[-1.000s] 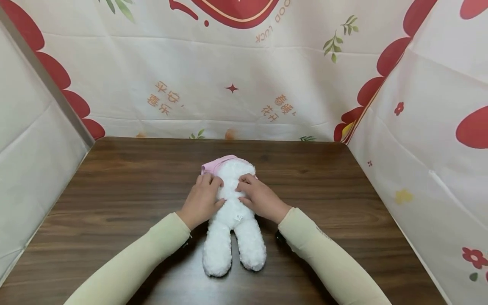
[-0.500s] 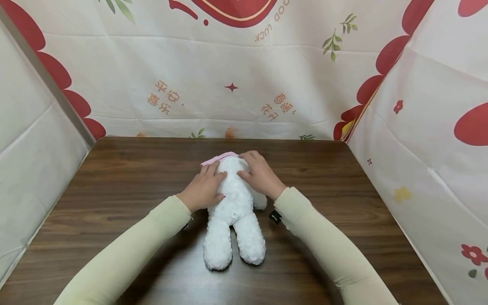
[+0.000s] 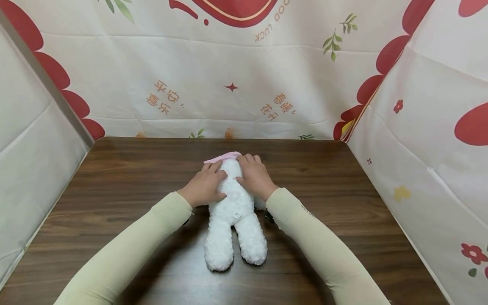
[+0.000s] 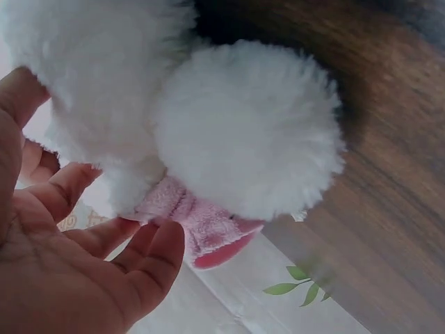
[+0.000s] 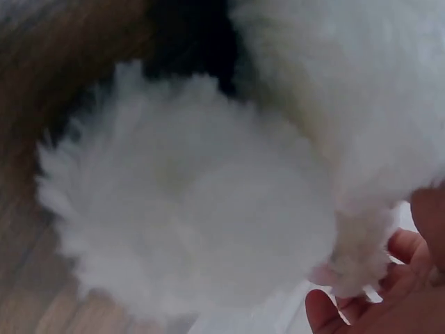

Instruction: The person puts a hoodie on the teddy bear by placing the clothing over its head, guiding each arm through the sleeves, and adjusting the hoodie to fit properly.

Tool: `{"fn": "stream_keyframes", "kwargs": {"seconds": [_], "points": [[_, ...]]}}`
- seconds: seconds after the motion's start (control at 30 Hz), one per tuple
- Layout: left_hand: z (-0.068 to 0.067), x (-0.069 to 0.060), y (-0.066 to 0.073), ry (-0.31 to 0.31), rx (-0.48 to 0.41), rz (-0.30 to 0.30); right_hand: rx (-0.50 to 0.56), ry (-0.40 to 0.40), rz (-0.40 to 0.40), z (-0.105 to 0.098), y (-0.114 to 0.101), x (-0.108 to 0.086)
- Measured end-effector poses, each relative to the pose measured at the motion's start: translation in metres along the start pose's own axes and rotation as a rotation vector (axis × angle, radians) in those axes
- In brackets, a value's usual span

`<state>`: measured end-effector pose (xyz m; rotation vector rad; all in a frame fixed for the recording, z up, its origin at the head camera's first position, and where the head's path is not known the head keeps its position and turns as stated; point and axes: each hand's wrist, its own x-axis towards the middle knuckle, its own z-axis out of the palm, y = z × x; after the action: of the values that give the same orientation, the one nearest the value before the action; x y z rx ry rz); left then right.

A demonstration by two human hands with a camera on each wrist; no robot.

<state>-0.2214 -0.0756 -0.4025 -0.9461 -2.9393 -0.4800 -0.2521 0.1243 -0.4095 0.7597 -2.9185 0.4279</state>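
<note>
A white plush toy [image 3: 234, 203] lies on the brown table, its two legs toward me. Pink cloth [image 3: 225, 157] shows at its far end. My left hand [image 3: 203, 185] grips the toy's left side, thumb on the white fur; in the left wrist view its fingers reach the gathered pink cloth [image 4: 198, 223]. On the other side my right hand [image 3: 256, 176] holds the upper right part with bent fingers. A rounded fluffy limb [image 5: 195, 202] fills much of the blurred right wrist view, with the right fingers [image 5: 325, 313] partly in sight. The toy's underside is hidden.
The wood-grain table [image 3: 126, 186] extends around the toy. A printed white cloth [image 3: 206, 63] hangs along its far edge, and cloth sides [image 3: 427, 140] flank it at left and right. A small black object [image 3: 269, 217] shows beneath the right cuff.
Both hands have moved farther up the toy, the right one more so. Its legs have shifted slightly away from me. The right forearm has swung a little leftward since half a second ago.
</note>
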Motion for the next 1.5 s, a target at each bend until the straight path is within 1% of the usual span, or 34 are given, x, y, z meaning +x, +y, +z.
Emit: {"fn": "stream_keyframes", "kwargs": {"seconds": [0.17,0.23,0.33,0.43,0.53,0.63,0.7,0.77,0.8,0.93,1.03,1.13,1.2,1.27,1.4,1.5], "points": [[0.003,-0.003,-0.001,0.082,-0.021,0.044,-0.003,0.076,-0.060,0.003,-0.001,-0.001],[0.004,-0.004,-0.001,0.091,-0.035,0.041,-0.008,0.101,-0.085,0.003,-0.002,-0.002],[0.005,-0.006,-0.002,0.095,-0.049,0.038,-0.031,0.139,-0.095,0.004,-0.005,-0.005],[0.006,-0.007,-0.003,0.112,-0.049,0.052,-0.076,0.147,-0.097,0.004,-0.007,-0.008],[0.008,-0.009,-0.005,0.137,-0.050,0.062,-0.083,0.094,-0.114,-0.004,-0.008,-0.014],[0.012,-0.012,-0.008,0.142,-0.071,0.038,-0.051,-0.013,-0.130,-0.014,-0.009,-0.024],[0.015,-0.013,-0.008,0.158,-0.067,0.028,-0.026,-0.079,-0.130,-0.018,-0.008,-0.030],[0.018,-0.014,-0.006,0.183,-0.051,0.028,-0.030,-0.114,-0.128,-0.018,-0.006,-0.036],[0.020,-0.014,-0.005,0.200,-0.030,0.033,-0.033,-0.116,-0.132,-0.017,-0.006,-0.038],[0.025,-0.018,0.006,0.246,0.113,0.041,-0.069,-0.052,-0.152,-0.011,-0.004,-0.044],[0.027,-0.022,0.015,0.252,0.221,0.050,-0.092,0.004,-0.156,-0.007,-0.006,-0.048],[0.026,-0.023,0.019,0.254,0.278,0.073,-0.094,0.056,-0.141,-0.005,-0.008,-0.051],[0.025,-0.023,0.021,0.259,0.284,0.091,-0.095,0.087,-0.122,-0.003,-0.008,-0.053],[0.025,-0.023,0.020,0.264,0.269,0.116,-0.093,0.108,-0.101,-0.002,-0.007,-0.053],[0.024,-0.023,0.018,0.280,0.184,0.168,-0.074,0.120,-0.073,0.001,-0.006,-0.051],[0.025,-0.023,0.017,0.286,0.125,0.176,-0.036,0.135,-0.084,0.004,-0.005,-0.049]]}}
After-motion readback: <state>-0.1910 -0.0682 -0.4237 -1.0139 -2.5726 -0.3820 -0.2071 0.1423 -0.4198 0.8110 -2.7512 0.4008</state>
